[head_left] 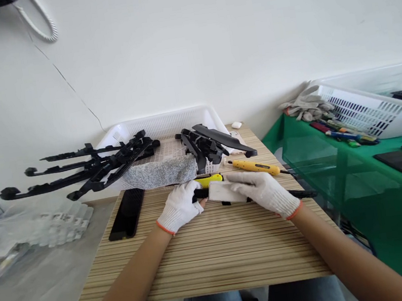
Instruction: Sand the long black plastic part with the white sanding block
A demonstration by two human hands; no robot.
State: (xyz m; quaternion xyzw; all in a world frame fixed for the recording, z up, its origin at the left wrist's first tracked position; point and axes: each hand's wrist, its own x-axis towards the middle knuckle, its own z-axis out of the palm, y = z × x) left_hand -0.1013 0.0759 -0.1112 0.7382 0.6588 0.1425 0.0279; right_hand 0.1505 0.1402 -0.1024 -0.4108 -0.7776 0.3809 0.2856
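My left hand (182, 206), in a white knit glove with an orange cuff, is closed around the left end of a long black plastic part (202, 193). My right hand (266, 192), gloved the same way, grips a flat white pad (226, 192) and presses it over the middle of that part. Whether the pad is folded cloth or something stiffer, I cannot tell. To the right, the part's far end emerges past my right wrist. Just behind my hands lies a yellow-green tool (210, 180), perhaps a utility knife, partly hidden.
A yellow electric screwdriver (255, 166) lies behind my right hand. A black phone (126, 214) rests on the left of the striped table (201, 260). Behind, a white basket (159, 119) holds black plastic parts (113, 163) that jut out. Pens (344, 133) lie on the green-covered table (306, 155).
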